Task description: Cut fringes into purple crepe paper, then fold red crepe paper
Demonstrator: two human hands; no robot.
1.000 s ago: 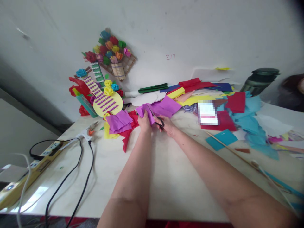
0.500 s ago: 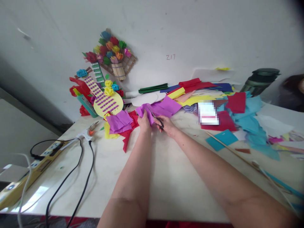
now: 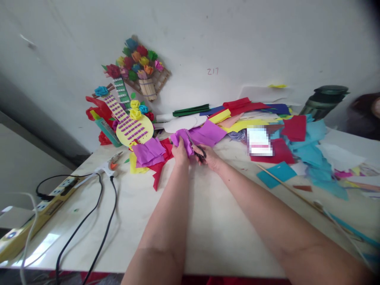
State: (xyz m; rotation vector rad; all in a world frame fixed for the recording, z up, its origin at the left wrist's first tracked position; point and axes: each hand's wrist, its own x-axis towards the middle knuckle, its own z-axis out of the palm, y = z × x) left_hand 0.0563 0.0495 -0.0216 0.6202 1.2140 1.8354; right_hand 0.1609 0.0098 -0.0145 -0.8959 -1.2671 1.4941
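Scissors (image 3: pixel 202 151) (one pair) in right hand (image 3: pixel 211 158).

Pale grey wall (image 3: pixel 261 43), small red writing (image 3: pixel 213 71) — before it, a whitish table (image 3: pixel 225 233), glare (image 3: pixel 44 247) at left.

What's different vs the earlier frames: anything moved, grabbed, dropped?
The scissors in the right hand look spread wider than half a second ago. Nothing visibly grabbed or released. Left hand still holds the purple paper; glue gun unmoved.
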